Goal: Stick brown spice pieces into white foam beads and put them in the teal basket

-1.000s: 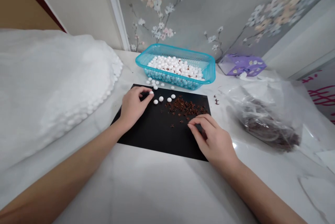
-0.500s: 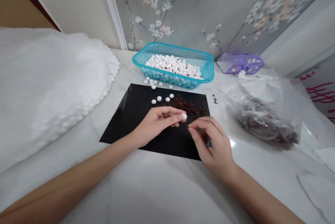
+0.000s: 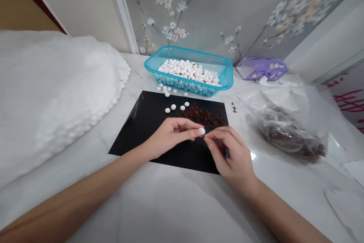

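Note:
A white ball (image 3: pixel 201 131) is pinched between the thumb and fingers of my left hand (image 3: pixel 173 135), above the black mat (image 3: pixel 133 133). Close on its right, the thumb and forefinger of my right hand (image 3: pixel 230 148) are pressed together on what looks like a tiny brown piece, mostly hidden by the fingertips. Those fingertips are at the ball's lower right side. Behind the hands, a pile of small brown pieces (image 3: pixel 200 115) lies on the mat, with several loose white balls (image 3: pixel 173 107) to its left.
A blue basket (image 3: pixel 224 83) holding many white balls, some with brown bits, stands at the back. More balls (image 3: pixel 167 94) lie before it. A large white bag of balls (image 3: pixel 57 99) fills the left. On the right are a clear bag of brown pieces (image 3: pixel 295 140) and a purple tissue pack (image 3: pixel 264 68).
My left hand has brought the white ball slightly down and right, up to my right fingertips. The right hand stays nearly in place, still pinched.

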